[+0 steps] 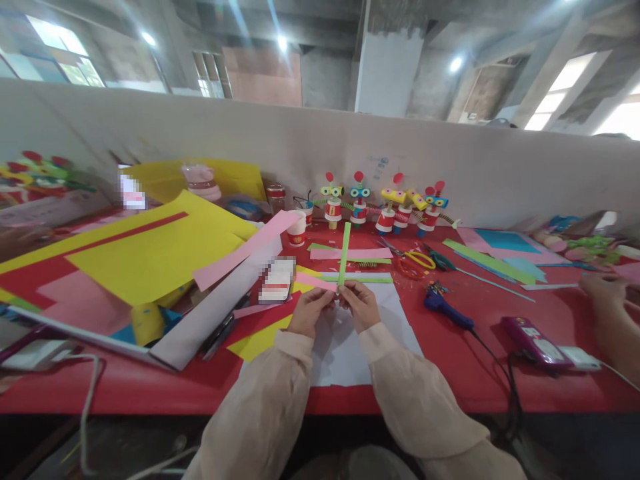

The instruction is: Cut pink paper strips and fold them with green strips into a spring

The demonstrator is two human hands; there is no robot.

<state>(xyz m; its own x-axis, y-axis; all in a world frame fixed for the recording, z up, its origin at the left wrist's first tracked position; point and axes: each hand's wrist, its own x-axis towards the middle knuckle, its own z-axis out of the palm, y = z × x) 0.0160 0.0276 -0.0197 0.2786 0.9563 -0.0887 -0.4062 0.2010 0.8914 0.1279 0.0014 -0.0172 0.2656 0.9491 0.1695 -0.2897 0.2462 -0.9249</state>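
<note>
My left hand (311, 311) is closed, its fingers pinching near the end of a pink paper strip (315, 281) that points left. My right hand (361, 307) is closed on the lower end of a light green paper strip (345, 250), which stands up and away from me. The two strips come together between my fingertips; how they join there is too small to make out. Both hands are over a white paper sheet (350, 360). Just beyond them lie another green strip (377, 277) and a pink strip (370, 253).
Paper-cup figures (333, 210) stand along the white partition (280, 147). Yellow-handled scissors (419, 259), pliers (440, 259) and a blue glue gun (447, 310) lie to the right. Yellow card (150, 260) is piled left. Another person's hand (607, 300) is at the right edge.
</note>
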